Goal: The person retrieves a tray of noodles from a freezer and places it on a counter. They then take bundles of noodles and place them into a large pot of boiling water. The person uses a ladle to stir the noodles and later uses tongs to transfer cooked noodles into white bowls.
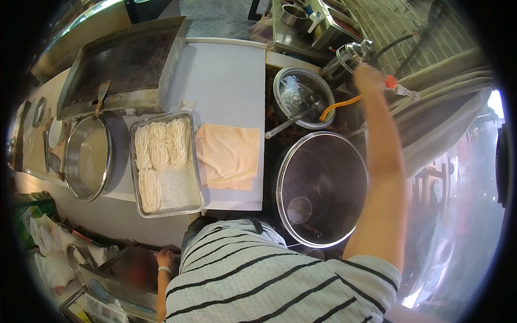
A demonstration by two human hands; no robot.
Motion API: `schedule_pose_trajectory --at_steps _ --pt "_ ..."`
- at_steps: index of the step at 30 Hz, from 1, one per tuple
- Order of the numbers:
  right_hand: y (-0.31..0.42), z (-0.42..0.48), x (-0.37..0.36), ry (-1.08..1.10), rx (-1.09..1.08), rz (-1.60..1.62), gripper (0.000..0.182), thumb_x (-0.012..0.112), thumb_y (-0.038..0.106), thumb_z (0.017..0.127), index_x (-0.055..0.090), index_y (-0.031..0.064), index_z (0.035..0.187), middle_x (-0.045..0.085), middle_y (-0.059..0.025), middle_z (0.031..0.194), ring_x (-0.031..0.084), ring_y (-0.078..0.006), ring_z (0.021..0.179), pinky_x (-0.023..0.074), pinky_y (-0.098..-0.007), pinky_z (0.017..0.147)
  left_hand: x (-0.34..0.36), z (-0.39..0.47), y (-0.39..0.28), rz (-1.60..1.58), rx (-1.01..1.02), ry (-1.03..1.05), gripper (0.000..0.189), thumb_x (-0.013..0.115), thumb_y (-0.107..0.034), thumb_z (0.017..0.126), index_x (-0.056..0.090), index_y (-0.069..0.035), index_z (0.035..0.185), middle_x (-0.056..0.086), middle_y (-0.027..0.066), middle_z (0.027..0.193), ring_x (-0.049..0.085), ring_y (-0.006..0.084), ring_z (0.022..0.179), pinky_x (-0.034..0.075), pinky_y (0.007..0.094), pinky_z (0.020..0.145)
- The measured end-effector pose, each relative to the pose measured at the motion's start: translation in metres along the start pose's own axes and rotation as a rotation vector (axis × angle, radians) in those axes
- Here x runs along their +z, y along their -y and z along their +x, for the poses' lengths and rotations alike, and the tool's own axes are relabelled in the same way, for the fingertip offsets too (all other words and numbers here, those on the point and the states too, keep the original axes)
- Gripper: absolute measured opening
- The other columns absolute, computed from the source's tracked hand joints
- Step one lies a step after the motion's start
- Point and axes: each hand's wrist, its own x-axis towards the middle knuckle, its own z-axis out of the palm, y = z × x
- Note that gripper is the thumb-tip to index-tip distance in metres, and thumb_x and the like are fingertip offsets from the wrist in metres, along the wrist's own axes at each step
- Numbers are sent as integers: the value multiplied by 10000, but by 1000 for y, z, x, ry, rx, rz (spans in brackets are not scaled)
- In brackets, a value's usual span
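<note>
My right hand (368,78) is stretched out at the upper right, its fingers curled beside a steel-topped clear canister (338,68). Whether it grips anything is hidden. By the wrist are a fitting with a red-orange knob (390,82) and an orange hose (343,104). The hose ends over a clear-rimmed basin (279,91) of water, where a long-handled ladle (284,126) rests. Below my forearm stands a large round steel pot (280,189) with dark contents. My left hand (164,258) hangs low at my side, near a metal-edged counter; its fingers are partly hidden.
A steel tray (177,187) holds several noodle bundles (159,143), beside a peach cloth (229,157). Further left are a steel bowl (89,161) of cloudy liquid and a flat griddle (129,60) with a wooden-handled scraper (101,95). Plastic sheeting (436,133) hangs at right.
</note>
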Motion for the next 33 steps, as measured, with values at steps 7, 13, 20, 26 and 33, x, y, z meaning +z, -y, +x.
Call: schedule_pose_trajectory --at_steps 7,13,20,26,33 --pt "199 -33 192 495 -183 612 243 531 162 793 667 -12 895 618 -245 996 582 -385 986 463 -409 853 14 -27 97 104 -93 49 217 548 -103 825 646 14 980 664 143 891 645 230 764 497 336 691" --pt "239 -47 208 729 -7 547 257 525 135 790 672 29 972 636 -173 1055 612 -279 1010 487 -372 812 5 -68 -12 -45 -218 99 342 509 -70 876 483 59 1191 636 147 888 636 205 684 517 302 564" --pt "181 -44 249 417 254 837 257 503 142 764 680 -12 867 637 -227 940 629 -314 930 493 -401 807 -8 6 89 146 -1 167 341 561 -171 861 539 23 1142 644 136 897 628 198 708 510 316 613" --pt "22 -162 204 360 331 957 287 454 288 839 644 81 894 619 -193 962 575 -384 905 456 -422 768 -16 90 44 428 43 288 357 542 -269 838 627 -21 1079 656 177 978 623 281 888 488 361 770" --pt "-111 -403 59 212 606 1018 219 517 223 860 624 40 914 578 -74 674 542 -185 611 438 -305 596 -29 170 -7 569 228 525 356 511 -265 843 638 -39 1086 651 170 1025 619 285 929 468 341 820"
